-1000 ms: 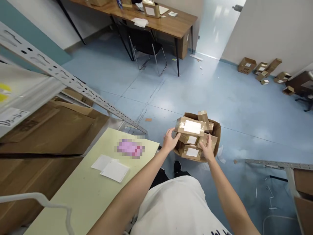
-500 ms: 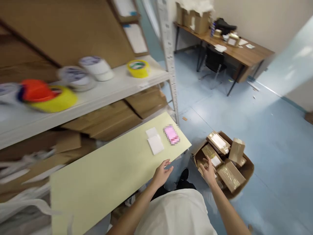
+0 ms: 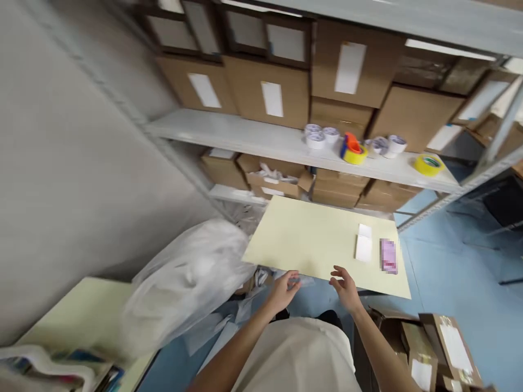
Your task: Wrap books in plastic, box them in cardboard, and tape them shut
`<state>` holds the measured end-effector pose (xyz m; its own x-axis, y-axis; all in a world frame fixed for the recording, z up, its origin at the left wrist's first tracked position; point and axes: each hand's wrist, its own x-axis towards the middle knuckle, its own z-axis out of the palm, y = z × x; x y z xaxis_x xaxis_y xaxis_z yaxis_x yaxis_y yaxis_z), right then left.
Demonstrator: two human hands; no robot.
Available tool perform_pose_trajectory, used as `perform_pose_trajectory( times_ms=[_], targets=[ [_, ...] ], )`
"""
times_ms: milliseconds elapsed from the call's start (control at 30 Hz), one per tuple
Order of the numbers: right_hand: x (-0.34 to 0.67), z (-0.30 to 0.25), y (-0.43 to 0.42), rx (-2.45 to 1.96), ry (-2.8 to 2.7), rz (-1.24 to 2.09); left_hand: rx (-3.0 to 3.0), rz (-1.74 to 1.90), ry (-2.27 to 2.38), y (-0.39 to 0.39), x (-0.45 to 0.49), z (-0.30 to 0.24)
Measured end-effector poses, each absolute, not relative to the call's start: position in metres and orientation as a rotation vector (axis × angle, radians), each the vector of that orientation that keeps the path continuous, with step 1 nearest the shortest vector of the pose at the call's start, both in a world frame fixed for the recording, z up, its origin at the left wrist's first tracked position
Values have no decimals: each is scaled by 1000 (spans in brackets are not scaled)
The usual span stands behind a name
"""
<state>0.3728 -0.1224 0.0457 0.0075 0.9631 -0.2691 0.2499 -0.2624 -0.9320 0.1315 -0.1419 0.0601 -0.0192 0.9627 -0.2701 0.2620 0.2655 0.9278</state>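
My left hand (image 3: pixel 284 291) hovers at the front edge of a pale yellow table (image 3: pixel 302 234), fingers loosely curved and apart, holding nothing. Close to the same edge, my right hand (image 3: pixel 346 288) is also open and empty, its fingers bent toward the left hand. On the table's right part lie a folded white paper (image 3: pixel 363 247) and, beside it, a pink blurred-out item (image 3: pixel 388 256). Neither hand touches them.
Behind the table, a shelf (image 3: pixel 261 136) carries cartons (image 3: pixel 281 103), white tape rolls (image 3: pixel 316 140) and a yellow tape roll (image 3: pixel 428 165). A large plastic bag (image 3: pixel 192 272) bulges at left. Taped boxes (image 3: pixel 453 348) fill a carton at lower right.
My view has swung left, so the shelf and the plastic bag now show more and the boxes sit lower right. Both hands have come nearer each other, still empty.
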Motion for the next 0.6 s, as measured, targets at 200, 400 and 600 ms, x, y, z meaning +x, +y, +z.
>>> perform_pose_trajectory(
  times_ms=[200, 400, 600],
  targets=[
    [258, 63, -102, -1319, -1601, 1464, 961, 1110, 1672, -185, 44, 56],
    [188, 65, -93, -1132, -1833, 1683, 704, 1326, 1806, -231, 6, 53],
    [133, 67, -82, -960, -2007, 1903, 477, 1409, 1967, -257, -8, 63]
  ],
)
